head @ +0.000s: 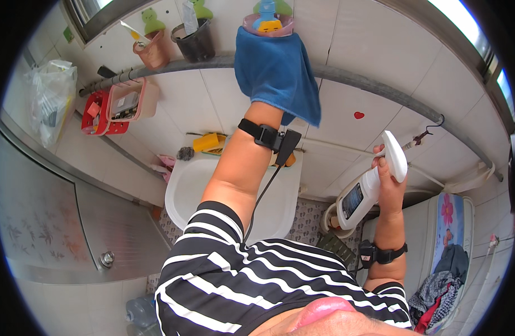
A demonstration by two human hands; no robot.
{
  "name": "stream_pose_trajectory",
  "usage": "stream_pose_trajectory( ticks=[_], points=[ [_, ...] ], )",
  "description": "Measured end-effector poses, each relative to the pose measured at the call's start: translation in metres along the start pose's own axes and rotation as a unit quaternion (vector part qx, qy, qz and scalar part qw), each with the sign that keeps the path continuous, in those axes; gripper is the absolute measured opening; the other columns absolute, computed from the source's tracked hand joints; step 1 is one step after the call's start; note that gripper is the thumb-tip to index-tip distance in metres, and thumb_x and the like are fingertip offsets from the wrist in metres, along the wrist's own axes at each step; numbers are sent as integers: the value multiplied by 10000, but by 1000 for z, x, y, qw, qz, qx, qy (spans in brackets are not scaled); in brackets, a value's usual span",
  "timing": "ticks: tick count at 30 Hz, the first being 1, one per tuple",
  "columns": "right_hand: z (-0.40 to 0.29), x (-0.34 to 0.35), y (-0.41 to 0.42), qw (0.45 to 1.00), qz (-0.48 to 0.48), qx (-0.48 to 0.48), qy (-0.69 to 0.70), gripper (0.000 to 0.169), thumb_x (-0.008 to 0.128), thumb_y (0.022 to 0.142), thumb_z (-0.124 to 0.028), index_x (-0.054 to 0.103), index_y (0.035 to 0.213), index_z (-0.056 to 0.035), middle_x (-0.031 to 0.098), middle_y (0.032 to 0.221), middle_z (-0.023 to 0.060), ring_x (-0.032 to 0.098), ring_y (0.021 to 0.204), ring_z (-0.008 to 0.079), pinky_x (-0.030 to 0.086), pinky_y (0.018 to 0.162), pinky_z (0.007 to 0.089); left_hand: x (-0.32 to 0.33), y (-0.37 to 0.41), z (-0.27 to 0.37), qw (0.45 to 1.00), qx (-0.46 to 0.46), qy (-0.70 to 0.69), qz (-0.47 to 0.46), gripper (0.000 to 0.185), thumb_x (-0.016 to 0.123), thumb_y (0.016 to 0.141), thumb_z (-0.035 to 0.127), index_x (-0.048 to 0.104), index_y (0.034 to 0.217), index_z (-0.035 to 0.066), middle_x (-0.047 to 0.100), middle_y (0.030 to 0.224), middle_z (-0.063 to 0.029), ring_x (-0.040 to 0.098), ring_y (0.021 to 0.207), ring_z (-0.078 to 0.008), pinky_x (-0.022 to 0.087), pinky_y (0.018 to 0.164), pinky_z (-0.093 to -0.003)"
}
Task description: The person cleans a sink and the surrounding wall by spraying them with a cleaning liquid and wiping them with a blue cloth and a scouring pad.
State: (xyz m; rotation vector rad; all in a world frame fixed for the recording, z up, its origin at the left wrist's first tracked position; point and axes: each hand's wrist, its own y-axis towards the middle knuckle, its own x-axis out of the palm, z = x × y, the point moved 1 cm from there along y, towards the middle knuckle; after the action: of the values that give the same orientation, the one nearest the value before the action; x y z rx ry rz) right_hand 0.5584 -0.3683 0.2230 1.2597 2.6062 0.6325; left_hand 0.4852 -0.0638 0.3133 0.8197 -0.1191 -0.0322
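Note:
A blue cloth [278,71] covers my left hand, and only the wrist and forearm show below it. The cloth reaches up to the rim of a pink cup [268,26] on the wall, over a grey pipe [366,82]. How the hidden fingers lie cannot be seen. Off to the right, my right hand [391,185] grips a white spray bottle [360,199] around its neck, with fingers by the trigger under its white head. The bottle is tilted and bears a dark label. Beneath my left forearm is a white washbasin [190,193].
Two more cups, one brown-pink [153,49] and one dark [195,42], sit along the pipe. Baskets [133,101] and a plastic bag [51,101] hang at left, above a metal door [114,227]. A yellow item [205,143] rests behind the basin. Clothes [438,294] lie at lower right.

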Motion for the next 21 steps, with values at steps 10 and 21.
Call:
stream_pose_trajectory(
  ticks=[10, 21],
  points=[
    [11, -19, -8, 1000, 19, 23, 3, 349, 651, 929, -139, 569, 1226, 25, 632, 1052, 29, 535, 815, 84, 457, 730, 246, -21, 5, -47, 991, 40, -97, -78, 311, 564, 953, 328, 603, 1073, 43, 694, 959, -150, 659, 833, -336, 524, 750, -360],
    [14, -34, -11, 1000, 23, 16, 2, 414, 642, 934, -130, 534, 1298, 35, 623, 1084, 53, 544, 832, 95, 460, 747, 249, -15, -4, -38, 992, 20, -111, -51, 340, 562, 961, 386, 601, 1047, 59, 671, 915, -97, 636, 788, -266, 514, 736, -339]
  ],
)
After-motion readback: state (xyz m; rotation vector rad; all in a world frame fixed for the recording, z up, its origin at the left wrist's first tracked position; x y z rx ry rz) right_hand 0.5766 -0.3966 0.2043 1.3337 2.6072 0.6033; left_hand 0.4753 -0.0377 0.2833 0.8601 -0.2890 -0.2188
